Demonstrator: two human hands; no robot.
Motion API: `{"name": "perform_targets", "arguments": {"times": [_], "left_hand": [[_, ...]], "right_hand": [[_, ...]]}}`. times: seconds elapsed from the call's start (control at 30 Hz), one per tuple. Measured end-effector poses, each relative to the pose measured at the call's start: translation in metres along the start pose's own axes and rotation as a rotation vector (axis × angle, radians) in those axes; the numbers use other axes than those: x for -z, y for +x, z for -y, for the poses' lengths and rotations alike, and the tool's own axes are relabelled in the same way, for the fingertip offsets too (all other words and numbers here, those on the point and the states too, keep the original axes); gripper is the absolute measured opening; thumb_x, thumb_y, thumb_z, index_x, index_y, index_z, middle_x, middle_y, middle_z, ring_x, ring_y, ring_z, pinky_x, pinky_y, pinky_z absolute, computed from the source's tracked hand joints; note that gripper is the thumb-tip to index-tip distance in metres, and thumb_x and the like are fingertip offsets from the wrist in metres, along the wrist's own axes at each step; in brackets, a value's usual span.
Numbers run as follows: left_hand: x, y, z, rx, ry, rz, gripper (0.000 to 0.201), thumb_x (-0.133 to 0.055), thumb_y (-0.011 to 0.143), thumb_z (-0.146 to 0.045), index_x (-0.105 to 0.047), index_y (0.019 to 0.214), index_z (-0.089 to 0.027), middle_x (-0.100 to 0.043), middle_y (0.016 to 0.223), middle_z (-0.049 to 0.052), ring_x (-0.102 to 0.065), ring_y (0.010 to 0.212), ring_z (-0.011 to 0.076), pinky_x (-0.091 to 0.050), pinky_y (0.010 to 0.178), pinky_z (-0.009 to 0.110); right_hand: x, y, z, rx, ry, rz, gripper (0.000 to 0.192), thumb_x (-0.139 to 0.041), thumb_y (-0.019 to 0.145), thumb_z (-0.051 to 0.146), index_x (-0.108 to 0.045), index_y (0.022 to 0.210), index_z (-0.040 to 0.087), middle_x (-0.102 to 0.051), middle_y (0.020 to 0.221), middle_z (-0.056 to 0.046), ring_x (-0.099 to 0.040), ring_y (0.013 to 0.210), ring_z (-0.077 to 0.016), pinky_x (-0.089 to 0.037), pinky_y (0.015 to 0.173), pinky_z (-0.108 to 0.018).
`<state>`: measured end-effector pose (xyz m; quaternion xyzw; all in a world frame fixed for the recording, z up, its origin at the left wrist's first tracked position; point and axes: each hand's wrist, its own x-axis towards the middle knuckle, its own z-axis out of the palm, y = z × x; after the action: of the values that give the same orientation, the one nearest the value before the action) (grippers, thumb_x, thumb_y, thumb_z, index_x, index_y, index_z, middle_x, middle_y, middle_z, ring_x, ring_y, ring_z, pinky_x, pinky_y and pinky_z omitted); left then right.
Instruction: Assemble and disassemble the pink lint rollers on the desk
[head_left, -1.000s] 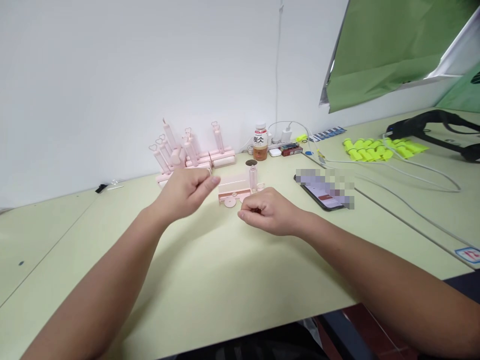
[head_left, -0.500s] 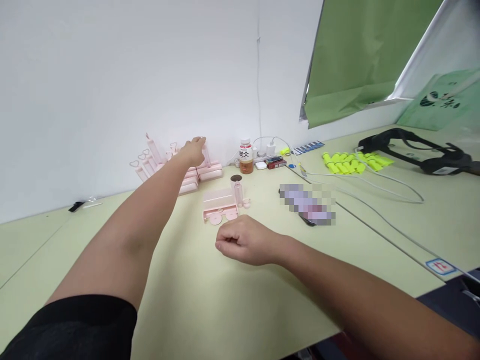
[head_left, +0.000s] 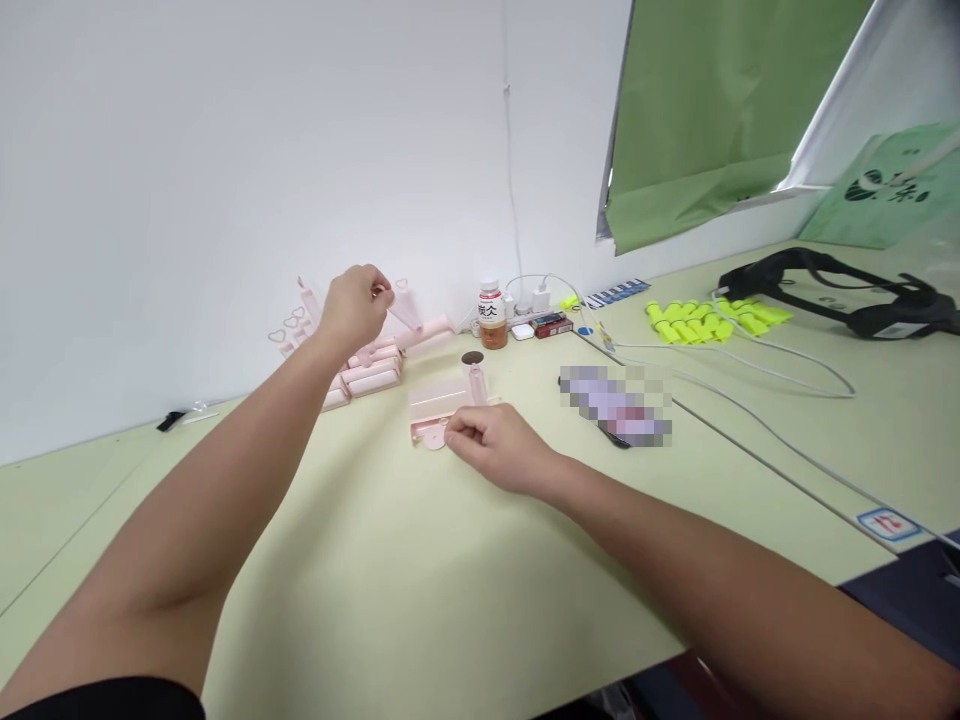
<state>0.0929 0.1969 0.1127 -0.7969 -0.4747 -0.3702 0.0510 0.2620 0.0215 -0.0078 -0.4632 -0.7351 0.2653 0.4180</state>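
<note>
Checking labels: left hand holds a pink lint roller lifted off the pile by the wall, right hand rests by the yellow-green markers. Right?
Not quite. In the head view the left hand does hold a pink lint roller above the pile, but the right hand is at the pink parts mid-table, far from the yellow-green markers.

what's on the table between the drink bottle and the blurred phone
In the head view, between the drink bottle and the phone lie a white earbud case, a small dark box and a white cable; the rest is bare table.
</note>
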Motion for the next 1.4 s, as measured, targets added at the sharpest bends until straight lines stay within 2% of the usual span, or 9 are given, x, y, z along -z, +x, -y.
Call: {"name": "perform_targets", "arguments": {"times": [0.2, 0.37, 0.47, 0.63, 0.77, 0.9, 1.1, 1.27, 1.4], "left_hand": [[0.08, -0.084, -0.02, 0.047, -0.563, -0.282, 0.008, -0.073, 0.074, -0.02, -0.065, 0.075, -0.019, -0.064, 0.062, 0.0, -0.063, 0.057, 0.0158, -0.05, 0.056, 0.029], [0.109, -0.145, -0.025, 0.131, -0.905, -0.266, 0.015, -0.079, 0.072, -0.026, -0.068, 0.081, -0.021, -0.066, 0.069, -0.001, -0.064, 0.059, 0.0142, -0.053, 0.058, 0.029], [0.104, -0.164, -0.022, 0.252, -1.133, -0.283, 0.034, -0.084, 0.067, -0.034, -0.068, 0.096, -0.027, -0.068, 0.084, -0.001, -0.064, 0.066, 0.0138, -0.053, 0.058, 0.027], [0.079, -0.183, -0.01, 0.416, -1.268, -0.061, 0.036, -0.078, 0.07, -0.05, -0.068, 0.091, -0.021, -0.069, 0.097, 0.005, -0.064, 0.089, 0.0197, -0.053, 0.07, 0.03], [0.081, -0.189, 0.022, 0.483, -1.291, -0.387, 0.03, -0.072, 0.077, -0.05, -0.064, 0.081, -0.021, -0.067, 0.089, 0.003, -0.063, 0.086, 0.0185, -0.052, 0.07, 0.028], [0.092, -0.194, 0.06, 0.565, -1.326, -0.651, 0.024, -0.071, 0.08, -0.042, -0.06, 0.076, -0.021, -0.061, 0.075, -0.002, -0.058, 0.07, 0.0111, -0.05, 0.066, 0.022], [0.077, -0.205, 0.063, 0.869, -1.316, -0.521, 0.032, -0.079, 0.071, -0.043, -0.061, 0.078, -0.017, -0.059, 0.071, -0.002, -0.053, 0.059, 0.0091, -0.042, 0.051, 0.02], [0.072, -0.207, 0.053, 0.885, -1.309, -0.4, 0.039, -0.082, 0.065, -0.046, -0.063, 0.079, -0.015, -0.059, 0.07, -0.003, -0.053, 0.059, 0.0078, -0.041, 0.051, 0.019], [0.07, -0.21, 0.048, 0.866, -1.367, -0.319, 0.042, -0.087, 0.058, -0.043, -0.065, 0.081, -0.016, -0.059, 0.071, -0.004, -0.052, 0.059, 0.0068, -0.041, 0.051, 0.018]], "right_hand": [[0.016, 0.01, -0.009, -0.133, 0.168, -0.308, 0.046, -0.068, 0.079, 0.04, -0.058, 0.119, 0.02, -0.065, 0.11, -0.009, -0.061, 0.085, -0.0188, -0.049, 0.067, -0.03], [0.017, 0.013, 0.012, 0.008, 0.432, -0.166, 0.044, -0.075, 0.074, 0.043, -0.061, 0.107, 0.018, -0.068, 0.104, -0.009, -0.064, 0.085, -0.0219, -0.053, 0.068, -0.034], [0.007, 0.024, 0.032, 0.049, 0.478, -0.109, 0.041, -0.074, 0.075, 0.044, -0.062, 0.103, 0.017, -0.069, 0.098, -0.008, -0.065, 0.084, -0.0227, -0.054, 0.066, -0.034], [-0.019, 0.058, 0.063, 0.134, 0.369, 0.143, 0.041, -0.074, 0.076, 0.039, -0.062, 0.107, 0.016, -0.069, 0.104, -0.007, -0.065, 0.093, -0.0229, -0.054, 0.073, -0.034], [-0.024, 0.091, 0.073, 0.137, 0.245, 0.177, 0.04, -0.068, 0.078, 0.037, -0.06, 0.11, 0.014, -0.068, 0.106, -0.008, -0.064, 0.093, -0.0211, -0.051, 0.077, -0.033], [-0.021, 0.132, 0.062, 0.077, -0.327, 0.187, 0.035, -0.07, 0.074, 0.04, -0.064, 0.097, 0.014, -0.068, 0.095, -0.008, -0.062, 0.082, -0.0217, -0.045, 0.069, -0.031], [-0.053, 0.17, 0.029, 0.007, -0.866, 0.606, 0.048, -0.082, 0.063, 0.041, -0.07, 0.101, 0.014, -0.069, 0.106, -0.015, -0.063, 0.095, -0.0321, -0.045, 0.073, -0.035], [-0.067, 0.173, 0.021, -0.058, -0.861, 0.605, 0.053, -0.086, 0.059, 0.033, -0.07, 0.105, 0.012, -0.069, 0.108, -0.019, -0.063, 0.099, -0.0378, -0.047, 0.079, -0.041], [-0.062, 0.144, 0.031, 0.032, -0.71, 0.488, 0.047, -0.064, 0.085, 0.04, -0.06, 0.124, 0.015, -0.06, 0.128, -0.016, -0.055, 0.118, -0.0322, -0.045, 0.092, -0.04]]}}
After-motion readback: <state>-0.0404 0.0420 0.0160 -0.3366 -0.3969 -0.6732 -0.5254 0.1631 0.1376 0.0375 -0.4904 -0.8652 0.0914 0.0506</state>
